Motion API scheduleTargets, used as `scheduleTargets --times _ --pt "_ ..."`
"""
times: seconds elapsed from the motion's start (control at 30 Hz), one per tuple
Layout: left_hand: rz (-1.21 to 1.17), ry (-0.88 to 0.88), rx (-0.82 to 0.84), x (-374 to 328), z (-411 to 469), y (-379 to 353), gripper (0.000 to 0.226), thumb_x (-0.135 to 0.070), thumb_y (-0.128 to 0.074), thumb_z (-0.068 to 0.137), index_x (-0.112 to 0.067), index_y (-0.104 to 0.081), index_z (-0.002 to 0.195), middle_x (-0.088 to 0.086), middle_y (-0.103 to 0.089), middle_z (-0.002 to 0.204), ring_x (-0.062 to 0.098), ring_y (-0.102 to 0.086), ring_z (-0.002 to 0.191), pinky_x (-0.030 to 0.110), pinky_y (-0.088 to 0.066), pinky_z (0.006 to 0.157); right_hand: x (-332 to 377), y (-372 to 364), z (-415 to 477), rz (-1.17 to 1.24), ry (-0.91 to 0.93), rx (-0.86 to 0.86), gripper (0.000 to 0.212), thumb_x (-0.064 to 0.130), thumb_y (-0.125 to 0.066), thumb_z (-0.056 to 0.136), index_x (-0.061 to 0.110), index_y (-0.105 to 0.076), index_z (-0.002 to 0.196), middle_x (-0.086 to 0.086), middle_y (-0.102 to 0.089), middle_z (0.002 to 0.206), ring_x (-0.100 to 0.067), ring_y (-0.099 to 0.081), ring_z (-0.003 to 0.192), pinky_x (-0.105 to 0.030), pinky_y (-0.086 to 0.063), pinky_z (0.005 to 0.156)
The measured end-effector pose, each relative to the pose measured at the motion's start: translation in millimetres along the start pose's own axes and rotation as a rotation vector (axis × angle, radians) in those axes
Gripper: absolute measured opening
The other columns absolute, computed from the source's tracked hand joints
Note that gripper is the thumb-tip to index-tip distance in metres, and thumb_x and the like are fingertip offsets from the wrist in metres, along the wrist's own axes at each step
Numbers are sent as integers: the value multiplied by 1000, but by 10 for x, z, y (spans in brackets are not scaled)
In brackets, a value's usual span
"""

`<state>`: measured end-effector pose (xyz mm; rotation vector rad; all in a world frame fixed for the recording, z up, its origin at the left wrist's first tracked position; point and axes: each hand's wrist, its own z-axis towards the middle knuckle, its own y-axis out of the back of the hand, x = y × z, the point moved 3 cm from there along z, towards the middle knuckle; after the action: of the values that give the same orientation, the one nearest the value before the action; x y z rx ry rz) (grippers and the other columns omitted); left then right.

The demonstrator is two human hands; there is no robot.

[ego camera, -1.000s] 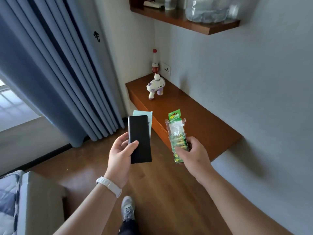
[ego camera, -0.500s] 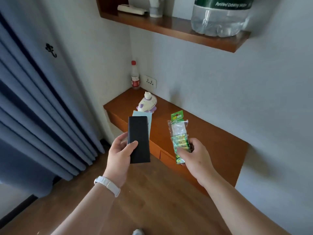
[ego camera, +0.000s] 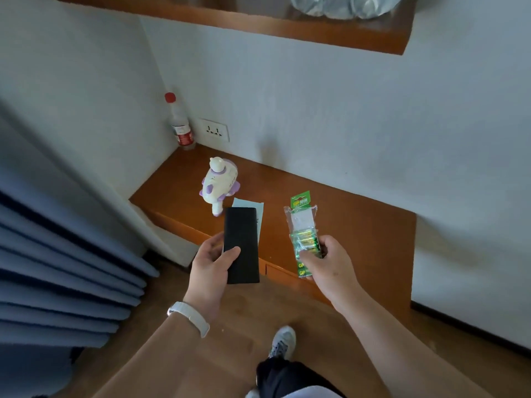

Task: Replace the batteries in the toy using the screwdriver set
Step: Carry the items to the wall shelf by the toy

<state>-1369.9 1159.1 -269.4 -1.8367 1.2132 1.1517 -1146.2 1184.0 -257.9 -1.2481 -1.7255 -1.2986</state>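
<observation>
Left hand (ego camera: 214, 259): fingers (ego camera: 234, 251) curled round black case (ego camera: 241, 244), likely the screwdriver set. Right hand (ego camera: 327, 265): pinching battery pack (ego camera: 304, 239). Toy (ego camera: 218, 183): upright on worktop (ego camera: 359, 225), 11 o'clock of case. Advice: set both down beside toy, clear of edge.

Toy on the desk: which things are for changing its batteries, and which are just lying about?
For the job: toy, battery pack in the right hand, black case (probably the screwdriver set) in the left hand.
Just lying about: bottle, wall socket, water jug on the shelf, curtain.
</observation>
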Motion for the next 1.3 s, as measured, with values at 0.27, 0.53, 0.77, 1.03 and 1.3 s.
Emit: scheduleTargets --times 0.27,0.53,0.77,1.03,1.3 --pt "185 104 61 23 713 -330 41 -25 -65 95 -33 -48 132 -2 -65 119 18 -68 102 28 -60 66 -170 -35 685 122 -160 -8 18 17 -66 88 25 -54 98 -4 -67 90 -23 -66 76 -29 -50 59" --pt "308 182 117 266 1359 -730 45 -29 -66 94 -35 -47 135 -6 -61 127 19 -62 112 43 -60 88 -518 153 1105 136 -266 -71 15 16 -66 88 21 -54 95 -6 -65 87 -15 -59 66 -26 -45 51" --pt "389 211 167 503 1765 -883 44 -24 -68 94 -31 -50 133 -6 -63 126 18 -63 112 43 -56 94 -857 113 1232 156 -407 -127 14 15 -67 88 19 -54 93 -6 -65 88 -19 -60 70 -30 -45 55" --pt "466 228 228 640 2192 -918 48 -25 -67 94 -30 -47 138 -7 -58 131 18 -57 118 36 -54 90 -1045 -77 1410 96 -410 -159 12 25 -64 92 20 -56 98 -7 -65 88 -17 -57 69 -32 -45 56" --pt "730 48 254 619 2431 -819 46 -32 -63 96 -26 -47 139 -5 -57 129 15 -56 115 23 -51 81 -1210 -156 1513 -43 -494 -314 17 29 -65 91 22 -54 103 5 -64 87 -12 -62 74 -37 -54 64"
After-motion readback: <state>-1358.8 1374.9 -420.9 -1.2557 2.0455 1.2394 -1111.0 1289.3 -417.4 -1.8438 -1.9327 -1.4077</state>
